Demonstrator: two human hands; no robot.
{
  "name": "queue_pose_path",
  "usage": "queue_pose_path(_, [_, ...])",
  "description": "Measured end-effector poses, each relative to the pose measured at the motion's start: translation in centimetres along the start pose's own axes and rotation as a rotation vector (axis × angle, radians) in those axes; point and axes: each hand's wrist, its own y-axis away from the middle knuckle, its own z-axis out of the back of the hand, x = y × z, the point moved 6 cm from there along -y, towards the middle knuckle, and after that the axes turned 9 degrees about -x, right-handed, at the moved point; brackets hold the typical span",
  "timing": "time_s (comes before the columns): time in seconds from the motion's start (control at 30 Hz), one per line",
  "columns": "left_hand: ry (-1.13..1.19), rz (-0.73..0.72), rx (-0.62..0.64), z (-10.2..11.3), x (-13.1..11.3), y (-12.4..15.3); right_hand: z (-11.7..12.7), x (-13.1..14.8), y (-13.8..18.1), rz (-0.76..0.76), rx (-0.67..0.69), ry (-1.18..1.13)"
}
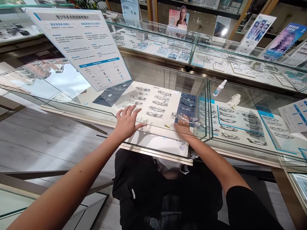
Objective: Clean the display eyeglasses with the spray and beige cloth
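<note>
— Fingers (125, 111) of your left hand (127, 123) are spread wide and lie flat on the glass top (153, 143) of the display case. They hold nothing.

— And my right?

— Your right hand (183, 128) rests palm down on the same glass, off to the right and well apart from the left. Its fingers reach forward to a pair of clear-framed glasses (189, 119) and touch it. Most of those fingers are hidden by the frame, so I cannot tell whether you pinch it or merely lie against it.

— Where do the glasses sit?

— On the glass top, just ahead of your right hand, near the seam where this case meets the next one. A small gold-coloured piece (167, 126) lies on the glass between your hands, nearer the right, touching neither.

— What else is about?

— Under the glass, rows of spectacle frames lie on a white tray (151, 92) and a dark blue tray (179, 107). A slanted information sign (81, 44) stands on the top beyond your left hand. On the next case to the right, a small spray bottle (220, 88) and a crumpled white cloth (234, 100) lie near each other, well away from your hands.
</note>
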Motion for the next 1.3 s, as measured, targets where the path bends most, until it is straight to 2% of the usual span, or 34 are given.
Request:
queue_pose_path(0.07, [-0.004, 0.004, 0.002, 0.0, 0.0, 0.0, 0.0, 0.1, 1.3, 0.02, -0.003, -0.004])
queue_pose_path(0.13, [-0.003, 0.013, 0.008, 0.0, -0.1, 0.0, 0.2, 0.8, 3.1, 0.141, 0.036, -0.06])
queue_pose_path(0.23, [0.007, 0.018, 0.011, 0.0, -0.1, 0.0, 1.2, 2.0, 6.2, 0.33, 0.192, -0.206])
queue_pose_path(0.33, [0.015, 0.019, 0.007, -0.1, -0.1, 0.0, 2.9, 2.9, 9.0, 0.393, 0.338, -0.309])
queue_pose_path(0.4, [0.017, 0.019, 0.005, -0.2, 0.0, 0.1, 4.5, 3.7, 10.7, 0.435, 0.36, -0.346])
queue_pose_path(0.53, [0.024, 0.014, 0.001, -0.2, 0.1, 0.1, 7.9, 5.6, 13.6, 0.537, 0.292, -0.344])
queue_pose_path(0.67, [0.023, 0.009, 0.001, 0.1, -0.2, 0.1, 11.8, 6.9, 15.1, 0.624, 0.051, -0.247])
queue_pose_path(0.87, [0.006, 0.008, 0.0, 0.2, -0.4, 0.0, 17.4, 5.2, 13.5, 0.531, -0.193, -0.039])
queue_pose_path(1.0, [-0.005, -0.003, -0.006, 0.0, -0.2, 0.0, 19.5, 2.6, 11.2, 0.421, -0.294, 0.036])
queue_pose_path(1.1, [-0.026, -0.012, -0.015, -0.3, -0.1, 0.0, 19.2, 0.6, 8.8, 0.337, -0.303, 0.082])
queue_pose_path(1.3, [-0.04, -0.014, -0.029, -0.5, 0.3, 0.1, 16.2, -2.3, 4.9, 0.24, -0.235, 0.156])
